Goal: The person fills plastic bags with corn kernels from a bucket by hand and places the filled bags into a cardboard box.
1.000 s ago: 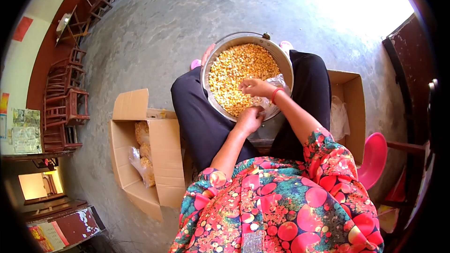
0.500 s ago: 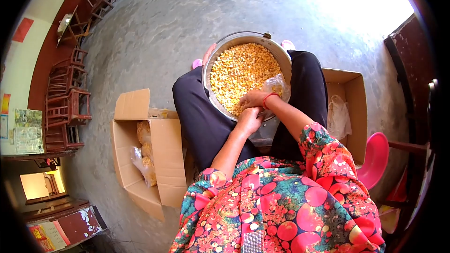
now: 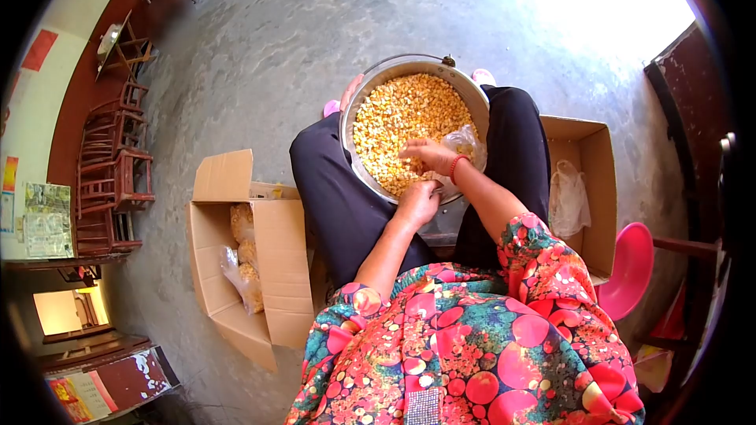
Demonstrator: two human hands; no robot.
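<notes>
A metal bucket (image 3: 477, 94) with a wire handle stands between my knees, filled with yellow corn kernels (image 3: 405, 114). On the kernels, at the right inside wall, lies a clear plastic bag (image 3: 466, 140). My left hand (image 3: 420, 202) is closed at the bucket's near rim, apparently on the bag's near edge; my right forearm and wrist partly hide that spot. Above the kernels, my right hand (image 3: 428, 154) has its fingers stretched out to the left, partly apart, with nothing visible in them. A red bead bracelet (image 3: 457, 165) circles the right wrist.
To the left, an open cardboard box (image 3: 283, 275) holds filled clear bags (image 3: 247, 256). Another cardboard box (image 3: 598, 181) at the right contains a whitish plastic bag (image 3: 568, 201). A pink basin (image 3: 628, 271) is beside it. Wooden chairs (image 3: 118, 165) line the left wall.
My right hand has lifted away from my left hand and slightly upward in view, its fingers now stretched out. My left hand has stayed at the near rim.
</notes>
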